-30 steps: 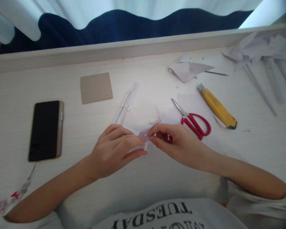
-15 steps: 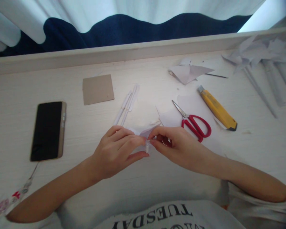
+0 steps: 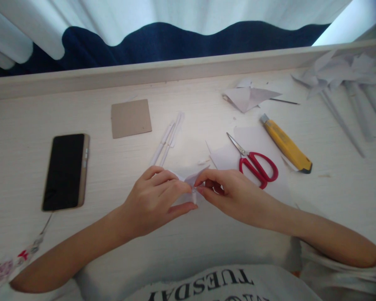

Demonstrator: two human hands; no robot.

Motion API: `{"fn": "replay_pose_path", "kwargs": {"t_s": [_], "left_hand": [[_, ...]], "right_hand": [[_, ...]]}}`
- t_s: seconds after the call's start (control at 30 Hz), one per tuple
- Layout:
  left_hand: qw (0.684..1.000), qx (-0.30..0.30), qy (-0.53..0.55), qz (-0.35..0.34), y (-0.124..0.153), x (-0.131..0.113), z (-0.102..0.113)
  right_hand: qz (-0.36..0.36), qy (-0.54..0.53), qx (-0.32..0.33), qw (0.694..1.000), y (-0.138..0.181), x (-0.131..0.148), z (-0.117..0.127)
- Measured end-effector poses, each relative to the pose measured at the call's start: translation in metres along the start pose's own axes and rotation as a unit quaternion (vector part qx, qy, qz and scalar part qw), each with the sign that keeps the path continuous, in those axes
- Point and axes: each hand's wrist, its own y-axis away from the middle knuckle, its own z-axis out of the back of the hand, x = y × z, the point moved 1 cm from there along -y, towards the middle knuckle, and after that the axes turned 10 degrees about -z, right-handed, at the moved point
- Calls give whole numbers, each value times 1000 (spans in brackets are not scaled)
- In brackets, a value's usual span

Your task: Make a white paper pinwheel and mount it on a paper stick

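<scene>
My left hand and my right hand meet over the middle of the pale table. Between their fingertips is a small folded white paper piece. Both hands pinch it, thumbs and forefingers closed on its edges, with a thin rolled part sticking down between them. Red-handled scissors lie just right of my right hand on a white paper sheet. A yellow utility knife lies beyond them.
A black phone with a strap lies at the left. A brown cardboard square and thin white paper sticks lie behind my hands. Folded paper and paper pinwheels sit at the back right, by a raised ledge.
The view has shifted slightly downward and right. My hands keep pinching the paper piece, with small finger adjustments only.
</scene>
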Motion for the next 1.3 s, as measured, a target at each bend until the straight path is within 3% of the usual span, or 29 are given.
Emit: {"fn": "replay_pose_path", "kwargs": {"t_s": [0.33, 1.3], "left_hand": [[999, 36, 19, 8, 2, -1, -3], [999, 38, 39, 7, 0, -1, -3]], "right_hand": [[0, 15, 0, 1000, -1, -1, 1], [23, 92, -50, 994, -2, -4, -2]]}}
